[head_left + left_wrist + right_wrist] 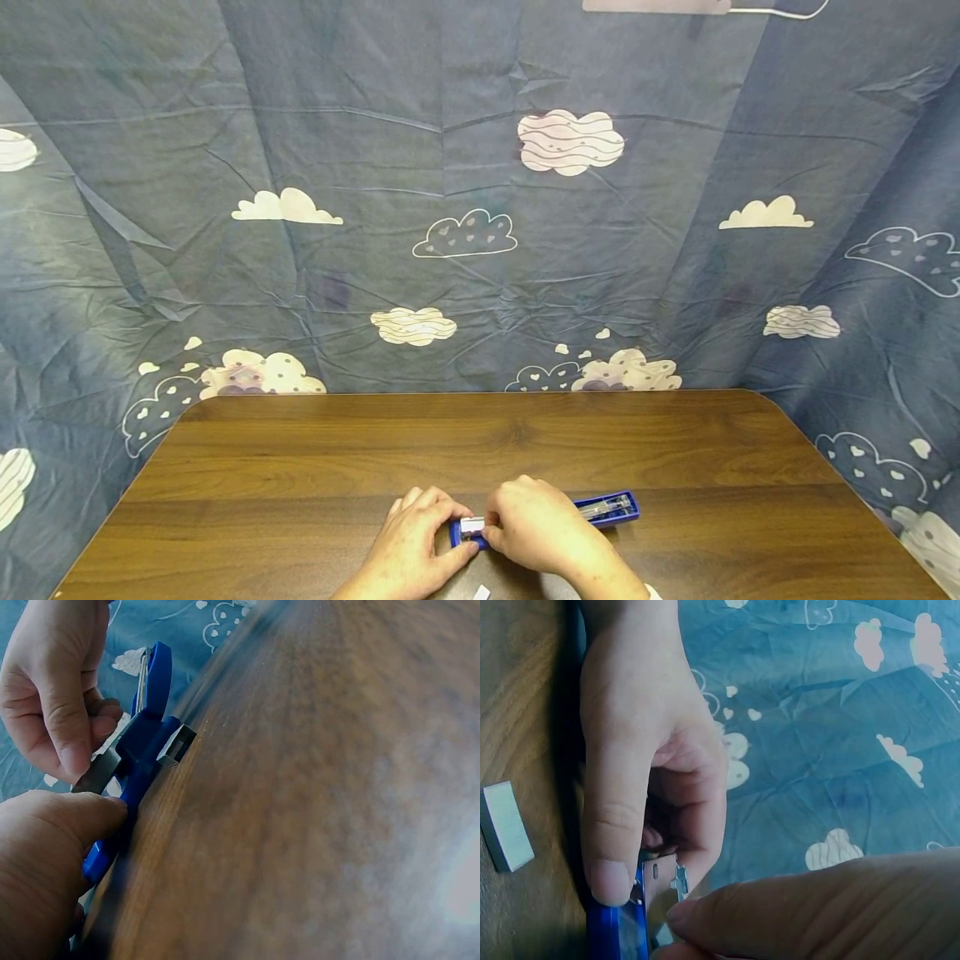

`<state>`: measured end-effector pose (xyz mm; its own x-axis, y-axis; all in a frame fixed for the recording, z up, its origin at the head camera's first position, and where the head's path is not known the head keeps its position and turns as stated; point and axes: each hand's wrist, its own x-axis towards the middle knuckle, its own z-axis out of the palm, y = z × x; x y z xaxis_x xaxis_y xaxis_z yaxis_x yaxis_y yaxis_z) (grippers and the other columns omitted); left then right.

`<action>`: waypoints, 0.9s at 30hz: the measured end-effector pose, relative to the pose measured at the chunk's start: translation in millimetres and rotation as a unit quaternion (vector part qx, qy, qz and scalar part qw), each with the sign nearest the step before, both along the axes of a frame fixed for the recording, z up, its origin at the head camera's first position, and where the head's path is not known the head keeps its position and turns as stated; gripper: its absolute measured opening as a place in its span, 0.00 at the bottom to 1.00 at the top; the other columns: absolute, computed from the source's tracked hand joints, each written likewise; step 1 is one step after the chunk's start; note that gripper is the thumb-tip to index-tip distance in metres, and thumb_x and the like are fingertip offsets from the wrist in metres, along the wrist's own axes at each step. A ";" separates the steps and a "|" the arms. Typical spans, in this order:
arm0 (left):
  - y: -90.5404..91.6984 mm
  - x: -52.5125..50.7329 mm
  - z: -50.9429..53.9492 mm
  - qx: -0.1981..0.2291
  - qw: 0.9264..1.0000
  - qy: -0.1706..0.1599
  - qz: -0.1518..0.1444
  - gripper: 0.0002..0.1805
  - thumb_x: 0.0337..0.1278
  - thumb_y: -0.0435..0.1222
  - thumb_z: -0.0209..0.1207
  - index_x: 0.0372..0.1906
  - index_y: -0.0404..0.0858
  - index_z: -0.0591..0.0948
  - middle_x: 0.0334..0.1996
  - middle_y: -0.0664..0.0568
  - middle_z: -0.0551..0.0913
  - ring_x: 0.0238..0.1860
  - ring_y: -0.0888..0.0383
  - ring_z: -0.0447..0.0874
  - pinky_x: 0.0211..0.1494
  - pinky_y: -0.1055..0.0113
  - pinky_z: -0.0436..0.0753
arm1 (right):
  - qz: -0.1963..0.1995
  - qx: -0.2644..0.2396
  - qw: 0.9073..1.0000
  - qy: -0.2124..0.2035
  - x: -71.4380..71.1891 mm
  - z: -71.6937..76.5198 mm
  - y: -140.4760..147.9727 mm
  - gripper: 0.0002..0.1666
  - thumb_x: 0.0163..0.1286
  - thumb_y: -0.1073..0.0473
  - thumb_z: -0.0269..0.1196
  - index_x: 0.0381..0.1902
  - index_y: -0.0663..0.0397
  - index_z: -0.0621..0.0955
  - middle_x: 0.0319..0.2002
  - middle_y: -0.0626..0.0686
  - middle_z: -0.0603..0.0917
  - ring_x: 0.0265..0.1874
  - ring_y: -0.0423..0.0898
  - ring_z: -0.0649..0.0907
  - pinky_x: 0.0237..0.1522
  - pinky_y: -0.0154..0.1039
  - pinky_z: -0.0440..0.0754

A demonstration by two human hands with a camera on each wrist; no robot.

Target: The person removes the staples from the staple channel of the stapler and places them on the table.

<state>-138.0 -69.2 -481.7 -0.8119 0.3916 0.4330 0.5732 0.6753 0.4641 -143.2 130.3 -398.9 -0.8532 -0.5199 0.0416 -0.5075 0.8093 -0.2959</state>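
Observation:
An opened blue stapler (626,506) lies on the wooden table, its metal inside facing up. My left hand (420,540) holds its left end between thumb and forefinger. Bent over its middle, my right hand (536,527) pinches the stapler's metal magazine (658,881) with thumb and curled forefinger. In the left wrist view the blue stapler body (142,746) runs between the left hand (45,862) and the right hand (56,697). The fingers partly hide the magazine. A small strip of staples (508,825) lies apart on the table, near my side.
The brown wooden table (300,450) has rounded far corners. Behind and beside it hangs a blue-grey cloth (375,167) printed with clouds. A pale bar with a white cord (772,12) shows at the top.

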 end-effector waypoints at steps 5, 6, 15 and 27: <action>0.0 0.1 -0.7 0.003 1.000 0.007 0.000 0.13 0.52 0.53 0.71 0.41 0.56 0.85 0.37 0.70 0.80 0.40 0.68 0.73 0.41 0.68 0.70 | 0.010 -0.003 1.000 0.002 0.3 0.0 -1.3 0.12 0.59 0.56 0.71 0.18 0.42 0.83 0.18 0.36 0.74 0.18 0.33 0.68 0.22 0.31 0.68; 0.0 0.2 -0.8 0.003 1.000 0.006 0.000 0.13 0.52 0.53 0.71 0.41 0.56 0.85 0.37 0.70 0.80 0.40 0.68 0.73 0.41 0.68 0.70 | 0.011 -0.004 1.000 0.003 0.4 0.0 -1.3 0.12 0.58 0.56 0.71 0.17 0.42 0.83 0.18 0.36 0.74 0.18 0.32 0.68 0.22 0.31 0.67; 0.2 0.1 0.2 0.001 1.000 0.003 -0.001 0.14 0.52 0.53 0.71 0.41 0.55 0.85 0.38 0.70 0.80 0.40 0.68 0.73 0.42 0.68 0.70 | 0.006 -0.016 1.000 0.015 0.0 -0.7 -0.5 0.13 0.58 0.57 0.71 0.16 0.41 0.81 0.17 0.36 0.74 0.17 0.32 0.68 0.21 0.31 0.67; 0.3 -0.1 0.8 -0.001 1.000 0.006 0.001 0.14 0.51 0.53 0.71 0.41 0.56 0.85 0.37 0.69 0.80 0.40 0.68 0.73 0.41 0.69 0.69 | -0.013 -0.033 0.999 0.037 -0.7 1.6 -3.4 0.16 0.58 0.56 0.71 0.14 0.39 0.78 0.15 0.34 0.73 0.15 0.31 0.67 0.19 0.31 0.66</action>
<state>-138.1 -68.9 -480.9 -0.8078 0.3912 0.4409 0.5770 0.6777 0.4558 -143.9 126.9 -397.4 -0.8601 -0.4910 0.1383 -0.5084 0.8029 -0.3113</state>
